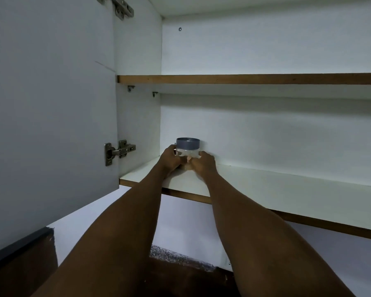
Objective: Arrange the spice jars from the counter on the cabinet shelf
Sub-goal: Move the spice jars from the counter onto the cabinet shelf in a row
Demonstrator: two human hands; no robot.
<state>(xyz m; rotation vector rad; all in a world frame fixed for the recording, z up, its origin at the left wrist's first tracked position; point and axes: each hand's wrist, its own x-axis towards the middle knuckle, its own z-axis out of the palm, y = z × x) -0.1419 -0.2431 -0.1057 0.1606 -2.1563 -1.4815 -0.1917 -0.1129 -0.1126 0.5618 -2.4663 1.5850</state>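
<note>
Two hands hold one jar (187, 150) at the back left corner of the lower shelf (266, 183), close to the cabinet's left wall and rear panel. We have our left hand (170, 158) on the jar's left side and our right hand (204, 162) on its right side, fingers curled round the clear body from both sides. The jar stands upright with a grey lid (187, 143) on top; its bottom is hidden behind our hands, so we cannot tell whether it rests on the shelf. Its body looks clear, and we cannot make out what is inside. The upper shelf (244, 78) runs above. The door (47, 103) hangs open at the left on its hinge (119, 150).
</note>
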